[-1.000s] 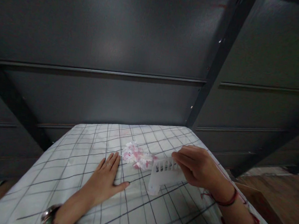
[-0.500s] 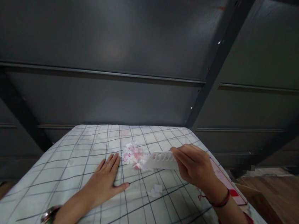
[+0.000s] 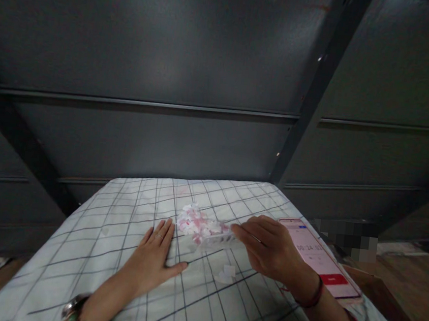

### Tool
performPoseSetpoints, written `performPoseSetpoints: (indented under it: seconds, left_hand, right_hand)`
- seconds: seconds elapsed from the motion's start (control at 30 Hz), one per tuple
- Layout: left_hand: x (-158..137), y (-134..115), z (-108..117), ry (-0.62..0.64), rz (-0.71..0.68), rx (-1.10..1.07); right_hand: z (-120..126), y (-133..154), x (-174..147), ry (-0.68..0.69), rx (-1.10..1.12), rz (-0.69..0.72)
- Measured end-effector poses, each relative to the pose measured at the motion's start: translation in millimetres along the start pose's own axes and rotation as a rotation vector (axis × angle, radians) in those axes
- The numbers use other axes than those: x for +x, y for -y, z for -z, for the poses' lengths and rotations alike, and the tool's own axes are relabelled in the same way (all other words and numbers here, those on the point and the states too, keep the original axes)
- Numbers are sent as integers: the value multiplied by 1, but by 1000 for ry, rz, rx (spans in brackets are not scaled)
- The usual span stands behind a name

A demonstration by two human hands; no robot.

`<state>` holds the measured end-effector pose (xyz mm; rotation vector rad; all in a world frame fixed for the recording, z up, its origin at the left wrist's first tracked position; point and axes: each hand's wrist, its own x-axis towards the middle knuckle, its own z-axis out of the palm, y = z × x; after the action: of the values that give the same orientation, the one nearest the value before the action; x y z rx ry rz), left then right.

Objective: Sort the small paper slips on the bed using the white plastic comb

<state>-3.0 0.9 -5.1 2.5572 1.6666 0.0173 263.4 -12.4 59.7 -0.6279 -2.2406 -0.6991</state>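
My left hand (image 3: 150, 261) lies flat on the checked cloth, fingers stretched out and a ring on one of them. Beyond its fingertips is a heap of pink and white paper scraps (image 3: 192, 222). Pinched in my right hand (image 3: 267, 245) is a white slotted plastic strip (image 3: 221, 240), its far end against the right side of the heap. Some scraps seem to lie on or behind the strip; I cannot tell which. A few loose white scraps (image 3: 228, 273) lie nearer to me, between the hands.
The white checked cloth (image 3: 124, 212) covers the table. A phone (image 3: 319, 258) showing a timer lies by the right edge, partly behind my right wrist. Dark metal panels (image 3: 181, 142) stand behind the table. A brown box (image 3: 379, 300) is at the lower right.
My right hand has moved left and slightly nearer, tilting the slotted strip lower against the heap. More of the phone shows. My left hand has stayed in place on the cloth.
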Motion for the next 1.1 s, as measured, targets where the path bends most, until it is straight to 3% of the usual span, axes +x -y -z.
performPoseSetpoints:
  seconds: [0.1, 0.3, 0.5, 0.73, 0.97, 1.1]
  left_hand:
    - [0, -1, 1, 3, 4, 0]
    - [1, -3, 2, 8, -1, 8]
    - [1, -3, 2, 8, 3, 10]
    - [1, -1, 1, -8, -10, -5]
    - [1, -3, 4, 17, 9, 1]
    - [0, -3, 5, 9, 0, -5]
  right_hand:
    - [1, 0, 1, -39, -38, -17]
    - [3, 6, 7, 42, -2, 1]
    - [2, 2, 2, -16, -82, -30]
    - [6, 6, 9, 64, -27, 24]
    - [8, 2, 5, -36, -86, 7]
    - [9, -4, -1, 21, -81, -7]
